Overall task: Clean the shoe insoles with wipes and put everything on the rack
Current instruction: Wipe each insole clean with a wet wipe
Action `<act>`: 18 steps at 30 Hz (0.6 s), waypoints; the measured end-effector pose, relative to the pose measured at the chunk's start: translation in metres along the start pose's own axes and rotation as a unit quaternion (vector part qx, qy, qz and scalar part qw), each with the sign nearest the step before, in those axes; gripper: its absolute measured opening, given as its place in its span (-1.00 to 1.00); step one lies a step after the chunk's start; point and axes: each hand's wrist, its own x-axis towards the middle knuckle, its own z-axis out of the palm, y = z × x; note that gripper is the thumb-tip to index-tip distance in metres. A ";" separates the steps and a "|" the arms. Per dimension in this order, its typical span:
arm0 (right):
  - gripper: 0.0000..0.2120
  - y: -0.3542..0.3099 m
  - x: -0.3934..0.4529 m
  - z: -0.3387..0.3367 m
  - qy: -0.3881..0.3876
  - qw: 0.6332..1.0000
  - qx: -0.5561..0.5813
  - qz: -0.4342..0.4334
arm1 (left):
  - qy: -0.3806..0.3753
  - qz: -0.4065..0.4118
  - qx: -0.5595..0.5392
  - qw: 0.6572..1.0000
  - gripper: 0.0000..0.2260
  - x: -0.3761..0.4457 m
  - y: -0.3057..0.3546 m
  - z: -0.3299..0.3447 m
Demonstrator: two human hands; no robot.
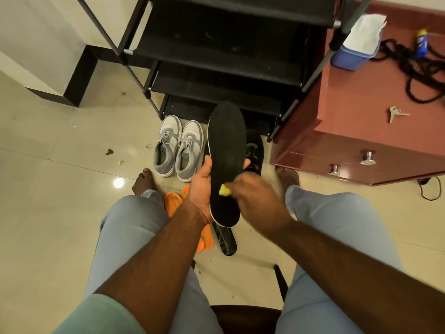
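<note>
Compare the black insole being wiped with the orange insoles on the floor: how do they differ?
The black insole is held up off the floor, gripped by the left hand, while the right hand presses a yellow wipe on it. The orange insoles lie untouched on the floor tiles, partly hidden by the left forearm. The black one is dark with a pale edge; the others are bright orange. None is on the rack.

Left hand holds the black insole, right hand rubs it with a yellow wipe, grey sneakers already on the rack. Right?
Not quite. The head view shows the grey sneakers on the floor in front of the rack, not on it. The left hand holds the black insole; the right hand rubs it with the yellow wipe.
</note>
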 end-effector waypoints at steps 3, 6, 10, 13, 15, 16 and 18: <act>-0.75 -0.007 -0.011 -0.004 -0.024 0.999 0.017 -0.024 | -0.006 -0.015 0.007 1.000 -0.20 0.001 -0.002 0.005; -0.74 0.016 0.017 -0.008 0.013 0.999 -0.004 0.043 | -0.003 -0.014 0.006 1.000 -0.30 -0.002 -0.014 0.012; -0.74 0.024 0.033 -0.015 0.035 0.988 -0.013 0.150 | -0.018 0.021 0.050 0.998 -0.52 -0.007 -0.014 0.014; -0.72 0.008 0.017 -0.015 -0.002 0.997 0.004 0.082 | -0.011 0.041 0.043 0.998 -0.50 -0.007 0.001 0.014; -0.72 0.003 0.008 -0.009 -0.028 0.999 0.003 0.046 | -0.004 0.042 0.035 0.998 -0.27 -0.004 0.005 0.013; -0.74 0.002 0.005 -0.007 -0.035 0.999 0.001 0.041 | 0.000 0.038 0.038 0.999 -0.18 -0.002 0.005 0.014; -0.74 0.000 0.004 -0.005 -0.031 0.998 0.004 0.047 | 0.015 0.041 0.055 0.998 -0.17 -0.004 0.004 0.016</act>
